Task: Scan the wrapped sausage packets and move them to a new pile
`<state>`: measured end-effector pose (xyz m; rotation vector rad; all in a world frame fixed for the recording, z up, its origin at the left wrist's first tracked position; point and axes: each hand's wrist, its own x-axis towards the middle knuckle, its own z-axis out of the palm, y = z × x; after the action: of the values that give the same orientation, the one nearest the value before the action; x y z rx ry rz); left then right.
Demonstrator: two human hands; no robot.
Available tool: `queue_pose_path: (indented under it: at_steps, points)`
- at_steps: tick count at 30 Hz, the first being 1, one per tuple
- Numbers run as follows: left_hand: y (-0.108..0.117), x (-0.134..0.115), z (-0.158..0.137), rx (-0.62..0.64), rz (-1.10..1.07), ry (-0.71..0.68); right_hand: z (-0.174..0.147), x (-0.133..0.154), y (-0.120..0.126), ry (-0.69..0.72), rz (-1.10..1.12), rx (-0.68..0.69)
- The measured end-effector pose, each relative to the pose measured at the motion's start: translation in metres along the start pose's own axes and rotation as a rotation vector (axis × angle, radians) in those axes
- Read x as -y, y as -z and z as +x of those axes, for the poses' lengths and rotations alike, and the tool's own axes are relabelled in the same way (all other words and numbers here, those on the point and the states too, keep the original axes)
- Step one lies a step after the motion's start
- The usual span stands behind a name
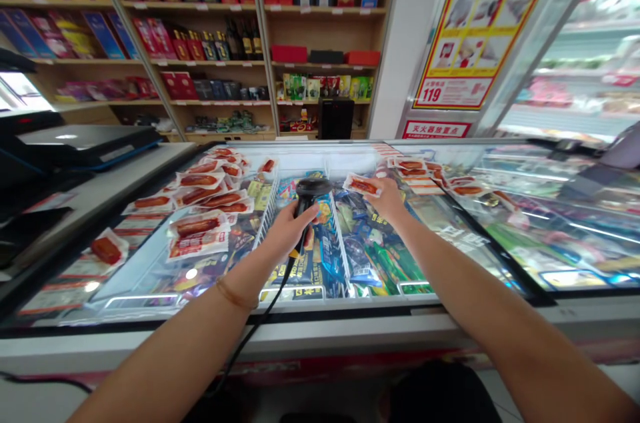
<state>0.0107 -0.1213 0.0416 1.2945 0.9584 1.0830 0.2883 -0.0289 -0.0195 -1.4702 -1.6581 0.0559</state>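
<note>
My left hand (289, 230) is wrapped round the handle of a black barcode scanner (313, 188), held over the middle of a chest freezer. The scanner's cord hangs down past my left wrist. In my right hand (389, 196) is a clear vacuum pack of sausage (361, 184), gripped at its right end and lying level with the scanner head, a short way to its right. More sausage packs (199, 226) lie on the glass at the left, some overlapping. Another group of sausage packs (411, 165) rests to the right, behind my right hand.
Below the hands, wire dividers (340, 246) part bagged frozen goods (385, 266) inside the freezer. A weighing scale (90, 143) stands on the counter at left. Behind are shelves (200, 6) of boxes and bottles. A second glass-topped freezer section (565, 210) lies right.
</note>
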Motion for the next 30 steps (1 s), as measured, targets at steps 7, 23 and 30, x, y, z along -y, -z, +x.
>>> queue_pose_path:
  at_steps: [7,23,30]
  points:
    - [0.000,0.004,0.005,0.100,-0.009,-0.024,-0.004,0.016,0.002,-0.061,0.189,-0.031]
    - [0.001,0.004,0.004,0.087,0.094,-0.038,-0.011,0.052,0.007,0.096,0.138,-0.034]
    - [0.002,0.007,0.004,0.081,0.111,-0.021,-0.013,0.053,0.007,0.102,0.145,-0.032]
